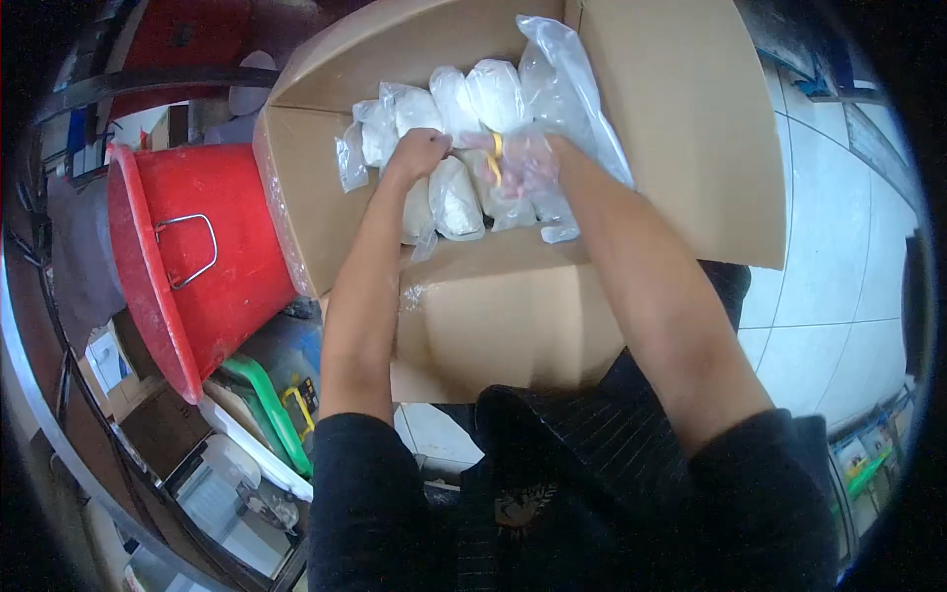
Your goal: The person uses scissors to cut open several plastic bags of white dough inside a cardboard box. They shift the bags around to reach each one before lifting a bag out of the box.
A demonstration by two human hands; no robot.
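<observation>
Two rows of clear plastic bags filled with white material lie inside an open cardboard box. My left hand is closed at the middle of the box, its fingers pinching the top of one clear bag. Beside it, my right hand is blurred and partly behind clear plastic. Yellow loops that look like scissors handles show around its fingers; any blades are hidden. A loose clear plastic sheet leans on the box's right inner side, close to my right hand.
A large red bucket with a metal handle lies tilted against the box's left side. Below it are a green-rimmed item and assorted clutter. White floor tiles show at right. A box flap folds toward me.
</observation>
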